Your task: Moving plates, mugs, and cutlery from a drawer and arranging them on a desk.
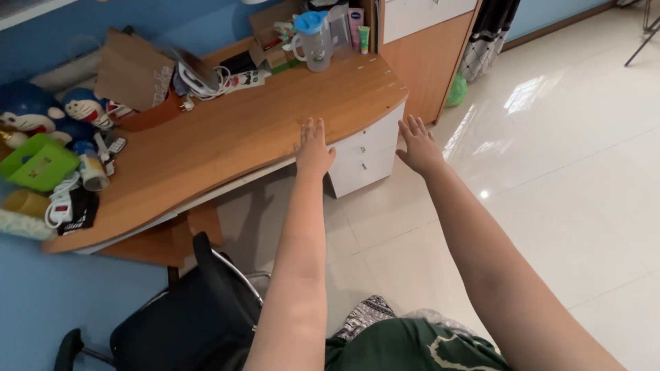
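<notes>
Glossy pale floor tiles [570,172] spread right of and below the right grip, bright with window glare. Blue wall [41,302] behind and left of everything. Curved wooden desk [227,137], orange-brown laminate with a pale edge band, directly under and left of the left grip; smooth, wavy front edge. Tall cabinet [419,48] of matching wood and white panels beyond both grips. White drawer unit [364,154] tucked under the desk end, between the two grips, flat fronts, boxy. Black office chair [185,323] below and left of the left forearm, padded back, chrome arm tube.

Left hand [313,148] stretched out flat, palm down, fingers spread apart, holding nothing, over the desk's front edge; contact with the wood not clear. Right hand [418,145] likewise flat and splayed, empty, hovering in the air past the desk corner, just beside the drawer unit.

Clutter well left of and beyond the left grip: brown cardboard piece [134,69] leaning upright, round blue-and-white cartoon cat toys [41,113], lime-green plastic basket [38,165], clear plastic jug [315,41] with blue lid, white power strip [60,203] with coiled cord. Green plastic bag [456,91] on the floor beyond the right grip.
</notes>
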